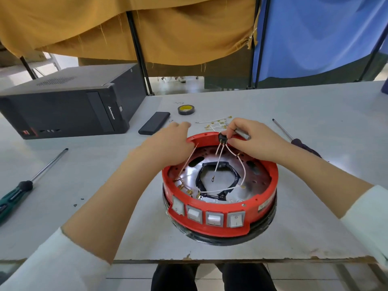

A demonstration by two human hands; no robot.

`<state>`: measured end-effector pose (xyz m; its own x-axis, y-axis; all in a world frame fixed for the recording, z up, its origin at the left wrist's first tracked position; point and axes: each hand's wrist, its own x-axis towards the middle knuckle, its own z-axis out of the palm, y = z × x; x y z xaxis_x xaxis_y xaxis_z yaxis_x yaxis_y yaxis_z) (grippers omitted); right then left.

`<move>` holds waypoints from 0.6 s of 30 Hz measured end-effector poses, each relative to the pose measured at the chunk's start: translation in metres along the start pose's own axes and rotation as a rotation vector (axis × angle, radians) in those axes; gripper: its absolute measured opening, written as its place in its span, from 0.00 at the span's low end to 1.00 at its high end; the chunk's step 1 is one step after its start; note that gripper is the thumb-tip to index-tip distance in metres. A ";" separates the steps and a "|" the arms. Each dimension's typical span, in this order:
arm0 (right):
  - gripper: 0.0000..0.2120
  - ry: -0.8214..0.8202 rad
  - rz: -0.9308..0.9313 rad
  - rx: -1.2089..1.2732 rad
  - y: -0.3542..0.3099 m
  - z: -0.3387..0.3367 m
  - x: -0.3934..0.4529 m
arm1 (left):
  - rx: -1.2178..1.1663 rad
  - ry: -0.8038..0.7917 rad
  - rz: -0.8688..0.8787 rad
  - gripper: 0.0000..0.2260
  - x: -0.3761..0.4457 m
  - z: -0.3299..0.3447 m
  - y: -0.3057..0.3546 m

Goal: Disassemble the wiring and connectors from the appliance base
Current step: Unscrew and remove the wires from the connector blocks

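Two hands work at the far rim of the red appliance base (pixel 220 198), which sits on the worktop (pixel 315 127) near its front edge. At 12 o'clock on the rim, the right hand (pixel 252 141) pinches a small black connector (pixel 223 139) and also holds a metal tool (pixel 242 133); thin wires (pixel 241 164) trail from the connector into the base. At about 10 o'clock, the left hand (pixel 170 143) rests on the rim, fingers fairly straight. Loose wires with brass terminals (pixel 216 123) lie just beyond.

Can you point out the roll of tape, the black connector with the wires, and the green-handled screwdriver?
roll of tape (pixel 186 109), head view, on its outer band.
black connector (pixel 223 139), head view, its body.
green-handled screwdriver (pixel 12 198), head view, its handle.
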<state>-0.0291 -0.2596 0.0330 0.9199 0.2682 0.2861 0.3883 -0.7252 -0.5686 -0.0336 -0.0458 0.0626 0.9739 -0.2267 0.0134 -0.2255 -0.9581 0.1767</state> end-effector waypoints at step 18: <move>0.20 0.210 0.111 0.626 0.008 0.020 0.063 | -0.401 0.067 0.219 0.12 0.058 0.038 -0.012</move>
<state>0.0326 -0.2358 0.0313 0.9506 0.0376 0.3080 0.3086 -0.2193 -0.9256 0.0244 -0.0540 0.0235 0.9070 -0.3920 0.1539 -0.4107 -0.7425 0.5292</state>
